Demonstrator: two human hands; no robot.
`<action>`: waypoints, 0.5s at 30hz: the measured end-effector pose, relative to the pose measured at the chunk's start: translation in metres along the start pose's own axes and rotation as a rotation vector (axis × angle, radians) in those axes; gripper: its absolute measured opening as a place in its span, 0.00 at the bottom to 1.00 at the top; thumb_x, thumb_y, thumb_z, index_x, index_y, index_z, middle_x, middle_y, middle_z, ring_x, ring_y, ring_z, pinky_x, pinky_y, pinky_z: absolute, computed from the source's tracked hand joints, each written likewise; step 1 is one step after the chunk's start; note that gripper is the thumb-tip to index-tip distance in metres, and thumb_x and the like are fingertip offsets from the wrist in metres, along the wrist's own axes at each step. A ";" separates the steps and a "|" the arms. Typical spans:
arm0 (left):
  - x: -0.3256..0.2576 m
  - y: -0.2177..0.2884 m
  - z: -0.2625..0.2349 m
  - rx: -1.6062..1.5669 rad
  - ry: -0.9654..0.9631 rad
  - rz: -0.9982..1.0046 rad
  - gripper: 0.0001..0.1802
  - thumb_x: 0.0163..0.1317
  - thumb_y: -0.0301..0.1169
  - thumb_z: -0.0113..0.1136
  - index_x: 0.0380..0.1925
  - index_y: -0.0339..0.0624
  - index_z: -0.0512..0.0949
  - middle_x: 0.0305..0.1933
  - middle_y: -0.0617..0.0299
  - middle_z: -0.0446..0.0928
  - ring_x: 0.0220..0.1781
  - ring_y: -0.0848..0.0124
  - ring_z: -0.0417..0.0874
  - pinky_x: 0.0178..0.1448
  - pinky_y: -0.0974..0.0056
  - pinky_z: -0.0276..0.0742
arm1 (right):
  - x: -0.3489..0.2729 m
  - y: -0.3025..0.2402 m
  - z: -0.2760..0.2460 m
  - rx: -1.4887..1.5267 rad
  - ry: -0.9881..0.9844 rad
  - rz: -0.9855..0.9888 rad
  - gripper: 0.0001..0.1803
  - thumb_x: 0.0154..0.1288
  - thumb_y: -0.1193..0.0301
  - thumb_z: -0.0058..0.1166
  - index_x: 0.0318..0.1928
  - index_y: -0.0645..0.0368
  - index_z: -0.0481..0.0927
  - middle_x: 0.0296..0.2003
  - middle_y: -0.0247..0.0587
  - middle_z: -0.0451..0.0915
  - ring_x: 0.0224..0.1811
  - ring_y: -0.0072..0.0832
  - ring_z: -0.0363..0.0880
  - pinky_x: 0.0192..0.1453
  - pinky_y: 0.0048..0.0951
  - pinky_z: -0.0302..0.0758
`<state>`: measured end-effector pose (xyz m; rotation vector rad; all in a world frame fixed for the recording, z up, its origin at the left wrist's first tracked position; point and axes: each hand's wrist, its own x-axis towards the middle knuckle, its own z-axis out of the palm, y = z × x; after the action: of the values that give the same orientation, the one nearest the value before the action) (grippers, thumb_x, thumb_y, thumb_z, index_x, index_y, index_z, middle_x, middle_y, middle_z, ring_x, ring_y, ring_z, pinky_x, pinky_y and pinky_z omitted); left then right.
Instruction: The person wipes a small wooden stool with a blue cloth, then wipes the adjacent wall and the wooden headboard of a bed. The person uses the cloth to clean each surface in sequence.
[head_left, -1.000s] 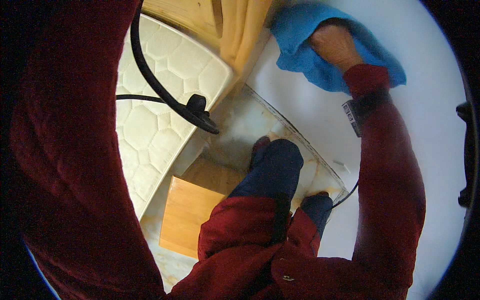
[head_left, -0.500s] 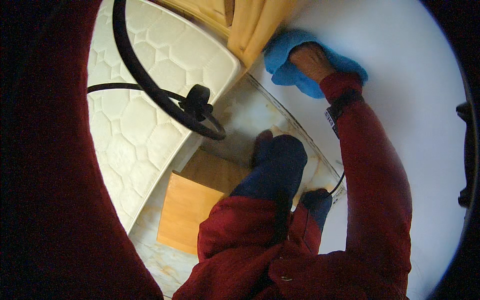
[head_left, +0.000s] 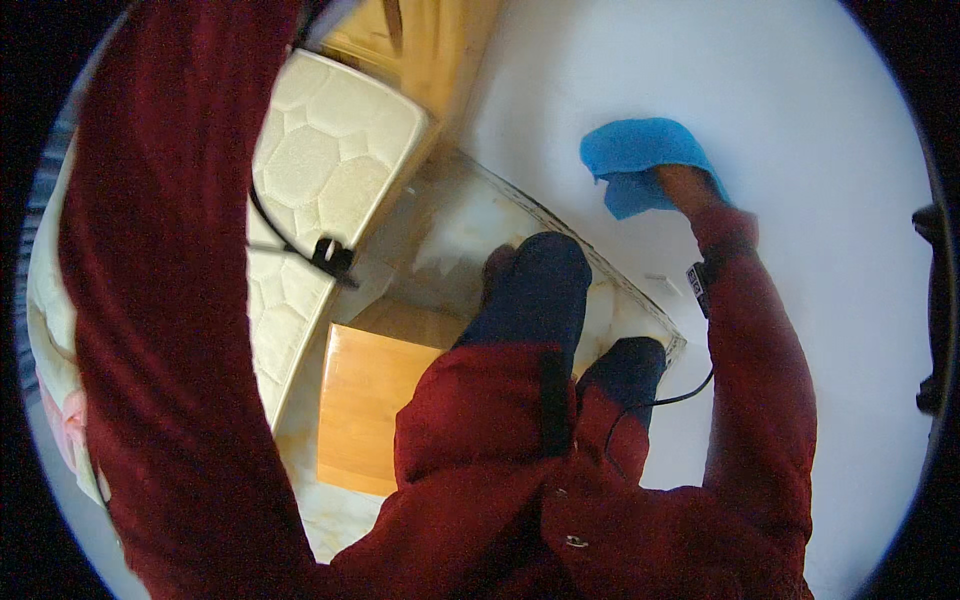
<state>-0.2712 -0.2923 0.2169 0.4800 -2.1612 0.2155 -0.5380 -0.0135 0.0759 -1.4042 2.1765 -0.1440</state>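
A blue cloth (head_left: 645,145) lies against the white wall (head_left: 810,120) at the upper right. My right hand (head_left: 688,186) holds it there; the cloth covers the fingers, and only the back of the hand and the wrist area show. A dark band with a small device (head_left: 698,288) sits over the right cuff. On the left, my raised left arm (head_left: 180,300) in a dark red sleeve runs up past the top edge, so the left hand is out of the picture.
A cream quilted mattress (head_left: 320,145) stands to the left, with wooden furniture (head_left: 440,60) behind it. By my legs is a light wooden box-like piece (head_left: 375,410) on the marbled floor (head_left: 450,215). A black cable (head_left: 690,399) hangs from my right sleeve. A wall plate (head_left: 660,285) shows low down.
The blue cloth and my right hand have shifted right and slightly down along the wall, and the cloth's shape has changed. My left sleeve has swung further into view; the black loop has moved left.
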 end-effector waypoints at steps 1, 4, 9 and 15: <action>-0.021 0.001 0.004 -0.038 -0.047 -0.046 0.34 0.60 0.37 0.60 0.65 0.40 0.62 0.68 0.48 0.62 0.71 0.53 0.59 0.71 0.53 0.57 | -0.008 0.007 0.008 -0.159 0.029 0.078 0.17 0.67 0.63 0.43 0.49 0.58 0.77 0.47 0.50 0.79 0.48 0.44 0.79 0.53 0.42 0.74; -0.119 0.005 0.017 -0.105 -0.195 -0.165 0.35 0.60 0.37 0.60 0.65 0.40 0.61 0.69 0.48 0.62 0.71 0.53 0.59 0.71 0.53 0.57 | -0.039 0.029 0.014 -0.365 0.109 0.130 0.16 0.66 0.65 0.44 0.47 0.59 0.78 0.46 0.52 0.79 0.46 0.48 0.79 0.51 0.45 0.75; -0.277 0.021 0.022 0.032 -0.585 -0.277 0.43 0.60 0.47 0.57 0.69 0.37 0.52 0.73 0.43 0.50 0.74 0.44 0.50 0.70 0.44 0.53 | -0.074 0.065 -0.002 -0.625 -0.126 0.305 0.16 0.63 0.64 0.46 0.45 0.56 0.82 0.45 0.52 0.80 0.46 0.50 0.79 0.50 0.49 0.75; -0.354 0.013 0.014 0.200 -0.853 -0.400 0.51 0.53 0.46 0.63 0.70 0.38 0.48 0.74 0.43 0.47 0.75 0.44 0.47 0.71 0.39 0.49 | -0.060 0.079 0.036 -0.596 0.007 0.156 0.15 0.63 0.66 0.45 0.45 0.53 0.82 0.42 0.52 0.81 0.44 0.50 0.80 0.48 0.50 0.76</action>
<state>-0.0978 -0.1931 -0.0764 1.2839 -2.7946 -0.0115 -0.5661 0.0812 0.0388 -1.5134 2.4344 0.6040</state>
